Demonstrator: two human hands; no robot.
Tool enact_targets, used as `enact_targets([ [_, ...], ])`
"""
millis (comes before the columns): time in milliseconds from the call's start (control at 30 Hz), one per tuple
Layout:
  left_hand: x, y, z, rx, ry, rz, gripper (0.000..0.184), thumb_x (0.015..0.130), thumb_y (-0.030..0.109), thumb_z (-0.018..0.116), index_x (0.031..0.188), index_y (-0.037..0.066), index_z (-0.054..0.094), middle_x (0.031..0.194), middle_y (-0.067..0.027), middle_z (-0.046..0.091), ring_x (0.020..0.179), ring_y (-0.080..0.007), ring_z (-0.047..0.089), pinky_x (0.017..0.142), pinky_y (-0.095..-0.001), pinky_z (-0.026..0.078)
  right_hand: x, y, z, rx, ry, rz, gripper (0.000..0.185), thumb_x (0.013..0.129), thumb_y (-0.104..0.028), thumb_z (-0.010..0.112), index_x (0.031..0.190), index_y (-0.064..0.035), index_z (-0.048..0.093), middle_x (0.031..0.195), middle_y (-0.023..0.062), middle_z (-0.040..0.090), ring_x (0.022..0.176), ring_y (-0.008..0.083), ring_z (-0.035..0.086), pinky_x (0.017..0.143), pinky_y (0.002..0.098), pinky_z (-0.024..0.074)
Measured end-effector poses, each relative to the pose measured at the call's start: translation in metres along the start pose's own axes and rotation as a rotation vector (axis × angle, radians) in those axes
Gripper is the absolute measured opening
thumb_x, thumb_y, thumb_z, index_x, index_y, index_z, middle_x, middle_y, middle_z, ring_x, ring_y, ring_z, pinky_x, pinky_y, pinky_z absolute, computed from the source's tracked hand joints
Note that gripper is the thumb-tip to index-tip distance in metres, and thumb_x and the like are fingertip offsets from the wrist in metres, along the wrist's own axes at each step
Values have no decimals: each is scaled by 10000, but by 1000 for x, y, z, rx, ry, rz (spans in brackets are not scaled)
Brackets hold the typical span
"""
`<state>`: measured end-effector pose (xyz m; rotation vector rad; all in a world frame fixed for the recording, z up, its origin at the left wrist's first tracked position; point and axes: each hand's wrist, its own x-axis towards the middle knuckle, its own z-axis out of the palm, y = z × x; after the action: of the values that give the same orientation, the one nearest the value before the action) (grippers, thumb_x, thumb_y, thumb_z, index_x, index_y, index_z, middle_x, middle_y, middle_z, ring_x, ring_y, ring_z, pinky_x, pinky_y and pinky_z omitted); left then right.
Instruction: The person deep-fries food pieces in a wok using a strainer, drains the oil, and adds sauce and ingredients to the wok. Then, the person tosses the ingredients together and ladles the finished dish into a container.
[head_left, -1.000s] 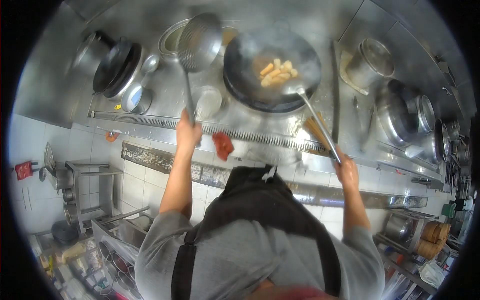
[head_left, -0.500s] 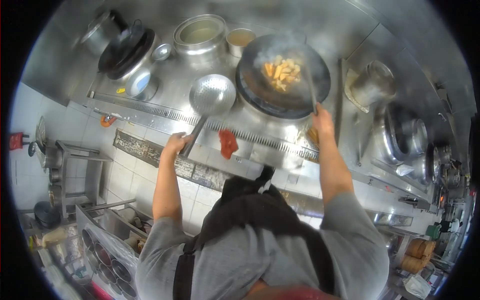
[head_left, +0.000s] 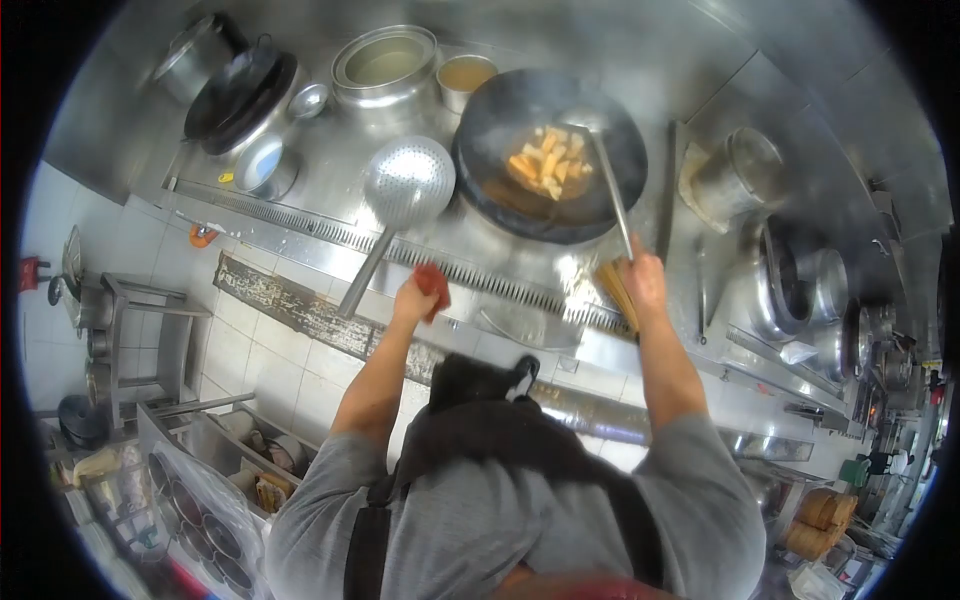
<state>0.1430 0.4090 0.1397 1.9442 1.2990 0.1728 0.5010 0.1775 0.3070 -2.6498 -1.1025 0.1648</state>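
Observation:
My left hand [head_left: 412, 301] is closed on a red cloth [head_left: 434, 288] at the stove's front edge. Just left of it lies a perforated skimmer [head_left: 409, 184], its handle pointing toward me and free of any hand. In my right hand [head_left: 643, 281] is the handle of a metal ladle [head_left: 612, 185], whose head rests inside the far side of the black wok [head_left: 490, 195]. Yellow-orange food pieces [head_left: 549, 162] sit in the wok's middle, near the ladle's head. A bamboo brush [head_left: 617, 291] lies beside my right hand.
Behind the skimmer stand a large metal pot [head_left: 384, 90] and a smaller pot of brownish liquid [head_left: 466, 82]. Farther left are a dark wok [head_left: 240, 100] and a metal bowl [head_left: 264, 166]. A lidded pot [head_left: 740, 175] stands to the right. A slotted drain [head_left: 330, 231] runs along the front.
My left hand has let go of the skimmer and taken hold of the red cloth to its right. The ladle's head now shows in the wok, and the food has shifted slightly.

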Motion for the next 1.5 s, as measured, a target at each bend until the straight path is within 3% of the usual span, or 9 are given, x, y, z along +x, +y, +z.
enact_targets([
  [167, -14, 9, 15, 118, 123, 136, 625, 667, 244, 729, 1210, 51, 484, 1048, -212, 611, 989, -361, 586, 842, -411, 479, -8, 1, 17, 83, -53, 19, 522, 752, -152, 592, 1260, -78, 497, 974, 232, 602, 896, 397, 595, 792, 445, 472],
  [333, -31, -4, -6, -749, -160, -88, 600, 720, 194, 690, 1251, 103, 427, 992, -113, 600, 893, -260, 596, 701, -356, 489, -77, -8, -36, 612, 361, -209, 331, 753, -118, 687, 1059, -12, 619, 958, 160, 628, 835, 316, 610, 751, 395, 490],
  [467, -88, 52, -48, -1426, -209, -332, 545, 768, 267, 654, 1247, 144, 425, 935, -75, 571, 765, -184, 562, 572, -280, 445, -182, 12, 15, 771, -503, -159, 188, 819, -244, 640, 899, -78, 677, 852, 113, 658, 798, 301, 618, 732, 375, 490],
  [667, -118, 114, -43, -1254, -350, -225, 540, 723, 260, 705, 1176, 75, 475, 866, -46, 558, 634, -136, 538, 477, -216, 424, -213, 124, 260, 213, -498, 383, 276, 840, -266, 568, 966, -28, 633, 879, 150, 635, 863, 339, 588, 801, 411, 459],
  [900, -133, 141, -21, -1000, -310, -444, 381, 722, 159, 660, 1056, 109, 484, 812, -3, 490, 602, -61, 448, 437, -152, 335, -227, 148, 385, 492, -197, 283, 298, 882, -319, 495, 928, -43, 599, 750, 134, 618, 655, 276, 581, 620, 384, 459],
  [1300, -114, 157, 0, -803, -138, -347, 318, 758, 170, 658, 1023, 58, 523, 781, -46, 564, 624, -138, 532, 522, -252, 431, -221, 149, 386, 796, 58, 350, 306, 906, -349, 470, 941, -61, 569, 675, 107, 611, 531, 235, 586, 508, 379, 470],
  [1400, -83, 170, -8, -741, 38, -328, 232, 828, 188, 612, 1003, 48, 550, 726, -76, 596, 495, -146, 527, 392, -249, 375, -218, 163, 350, 244, 348, -221, 382, 856, -394, 556, 1061, -73, 570, 785, 152, 648, 710, 320, 629, 642, 434, 501],
  [1467, -56, 186, -22, -753, -100, -243, 245, 867, 245, 572, 1007, 45, 543, 756, -82, 603, 473, -149, 535, 352, -251, 359, -238, 149, 277, 368, -399, 380, 475, 770, -431, 648, 1089, -82, 597, 892, 185, 648, 892, 374, 605, 780, 464, 480],
  [1500, -42, 191, -27, -792, -219, -149, 271, 894, 290, 538, 1007, 44, 539, 759, -84, 600, 490, -160, 545, 377, -262, 384, -249, 151, 247, 334, -475, 141, 277, 806, -317, 616, 930, -72, 653, 1012, 140, 620, 942, 358, 576, 838, 463, 440],
])
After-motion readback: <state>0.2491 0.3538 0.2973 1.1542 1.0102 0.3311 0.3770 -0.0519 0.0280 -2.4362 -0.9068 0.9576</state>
